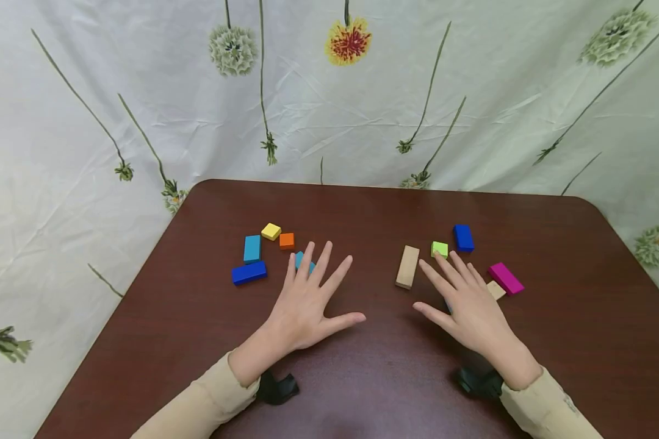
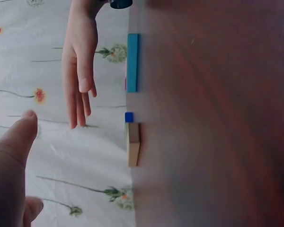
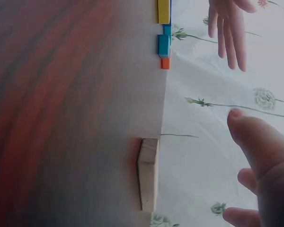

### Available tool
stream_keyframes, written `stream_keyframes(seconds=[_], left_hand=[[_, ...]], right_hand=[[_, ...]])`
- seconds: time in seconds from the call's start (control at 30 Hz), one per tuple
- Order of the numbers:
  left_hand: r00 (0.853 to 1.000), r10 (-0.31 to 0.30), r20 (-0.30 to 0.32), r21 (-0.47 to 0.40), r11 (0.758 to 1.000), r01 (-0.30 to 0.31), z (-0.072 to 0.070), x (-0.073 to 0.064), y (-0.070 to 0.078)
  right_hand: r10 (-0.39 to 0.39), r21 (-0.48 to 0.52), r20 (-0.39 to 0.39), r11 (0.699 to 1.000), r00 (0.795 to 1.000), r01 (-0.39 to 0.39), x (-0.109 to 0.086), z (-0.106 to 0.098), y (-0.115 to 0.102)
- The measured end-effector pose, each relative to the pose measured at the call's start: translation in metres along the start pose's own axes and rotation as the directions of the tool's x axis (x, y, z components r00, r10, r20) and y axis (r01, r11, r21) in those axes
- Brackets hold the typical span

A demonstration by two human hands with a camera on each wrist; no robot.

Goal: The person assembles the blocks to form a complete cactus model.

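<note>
My left hand point(image 1: 302, 308) hovers over the table with its fingers straight and spread, holding nothing. It partly covers a light-blue block point(image 1: 302, 262). Beyond it lie an orange block point(image 1: 287, 241), a yellow block point(image 1: 271, 231), a teal block point(image 1: 252, 249) and a dark-blue block point(image 1: 249, 273). On the other side my right hand point(image 1: 472, 308), also spread and holding nothing, is raised above the table. Around it are a long wooden block point(image 1: 407, 267), a lime-green block point(image 1: 439, 249), a blue block point(image 1: 464, 238), a magenta block point(image 1: 506, 278) and a partly hidden wooden piece point(image 1: 496, 289).
The dark brown table point(image 1: 351, 378) has rounded far corners. Behind it hangs a white cloth point(image 1: 329, 103) printed with flowers. In the left wrist view a teal block point(image 2: 132, 64) lies below the right hand; in the head view that hand mostly hides it.
</note>
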State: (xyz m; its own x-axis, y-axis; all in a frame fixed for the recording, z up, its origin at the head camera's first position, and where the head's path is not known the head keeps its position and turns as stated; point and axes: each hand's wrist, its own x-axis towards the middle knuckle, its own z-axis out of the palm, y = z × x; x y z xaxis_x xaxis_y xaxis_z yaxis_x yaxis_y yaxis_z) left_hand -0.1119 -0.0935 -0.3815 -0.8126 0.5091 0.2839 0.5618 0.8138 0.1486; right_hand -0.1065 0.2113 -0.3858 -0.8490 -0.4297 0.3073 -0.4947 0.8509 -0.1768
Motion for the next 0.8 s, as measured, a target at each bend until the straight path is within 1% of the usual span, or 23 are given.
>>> stream_keyframes(seconds=[0.13,0.23,0.33,0.43,0.5,0.6,0.67,0.8], left_hand=[[1.000,-0.021,-0.022,-0.099,0.995,0.019,0.003,-0.006,0.002],[0.999,-0.038,-0.036,-0.183,0.983,0.031,0.006,-0.010,0.005],[0.997,-0.056,-0.055,-0.290,0.956,0.038,0.009,-0.014,0.008],[0.995,-0.075,-0.073,-0.397,0.917,0.040,0.012,-0.018,0.013],[0.992,-0.097,-0.075,-0.470,0.881,0.051,0.015,-0.020,0.016],[0.988,-0.131,-0.085,-0.568,0.821,0.060,0.019,-0.023,0.019],[0.985,-0.150,-0.090,-0.640,0.766,0.058,0.022,-0.025,0.021],[0.981,-0.170,-0.093,-0.755,0.654,0.042,0.029,-0.027,0.021]], right_hand=[[0.034,0.043,-0.048,0.999,0.998,-0.032,-0.006,0.000,0.002],[0.073,0.080,-0.075,0.995,0.995,-0.067,-0.011,0.000,0.003],[0.105,0.119,-0.109,0.989,0.988,-0.092,-0.016,0.000,0.005],[0.135,0.164,-0.152,0.980,0.979,-0.109,-0.023,0.002,0.008],[0.160,0.199,-0.180,0.972,0.971,-0.124,-0.027,0.003,0.010],[0.211,0.252,-0.201,0.955,0.957,-0.158,-0.032,0.004,0.012],[0.252,0.294,-0.200,0.937,0.947,-0.187,-0.035,0.005,0.014],[0.338,0.383,-0.169,0.888,0.926,-0.254,-0.041,0.005,0.016]])
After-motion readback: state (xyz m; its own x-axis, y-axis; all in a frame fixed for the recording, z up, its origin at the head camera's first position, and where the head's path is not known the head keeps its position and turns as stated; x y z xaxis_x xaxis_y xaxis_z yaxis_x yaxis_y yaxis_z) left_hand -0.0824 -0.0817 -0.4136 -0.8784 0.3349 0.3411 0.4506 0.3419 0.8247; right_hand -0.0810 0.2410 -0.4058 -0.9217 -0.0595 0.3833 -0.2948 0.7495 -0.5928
